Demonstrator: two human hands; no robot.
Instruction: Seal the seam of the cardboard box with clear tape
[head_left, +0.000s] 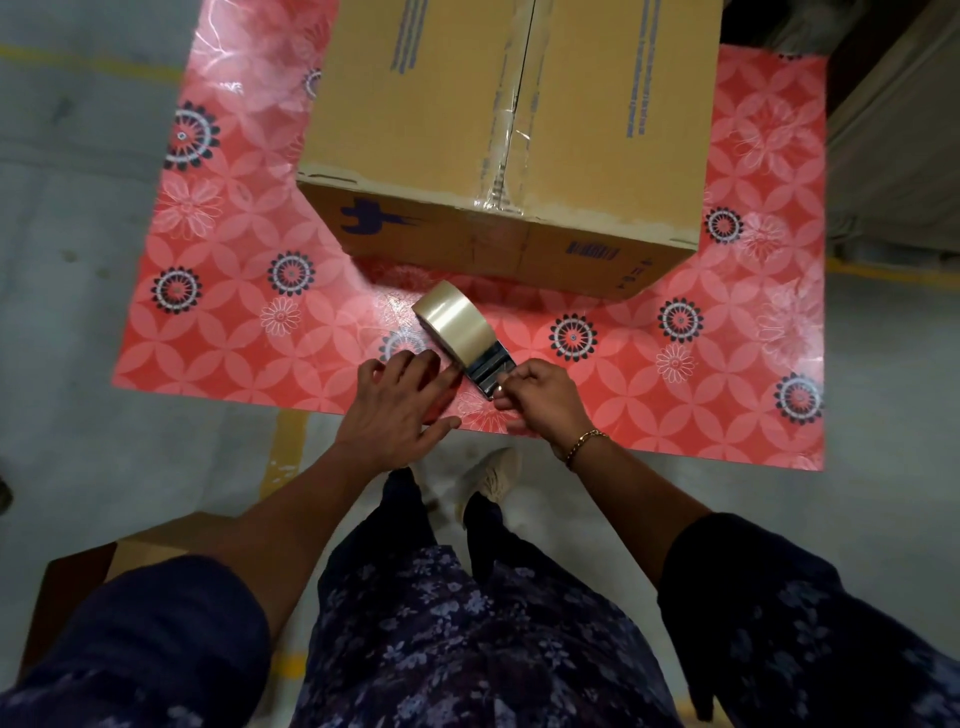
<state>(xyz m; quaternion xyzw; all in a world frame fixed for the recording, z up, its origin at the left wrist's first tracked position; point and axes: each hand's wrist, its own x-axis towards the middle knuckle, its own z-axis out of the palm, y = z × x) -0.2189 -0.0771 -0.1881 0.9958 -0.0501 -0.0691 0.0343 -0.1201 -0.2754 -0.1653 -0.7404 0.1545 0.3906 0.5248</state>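
Note:
A closed cardboard box (431, 130) stands at the far side of the table. Its top seam (519, 93) runs toward me and carries wrinkled clear tape. A roll of clear tape (453, 322) stands on edge in front of the box. A short shiny strip (485, 369) is pulled out from it. My right hand (540, 397) pinches the free end of that strip. My left hand (400, 408) lies beside the roll, fingers spread, fingertips touching its lower side.
A red floral cloth (234, 291) covers the table, whose near edge is just under my hands. Grey floor with yellow lines surrounds it. A brown cardboard piece (124, 551) lies on the floor at lower left.

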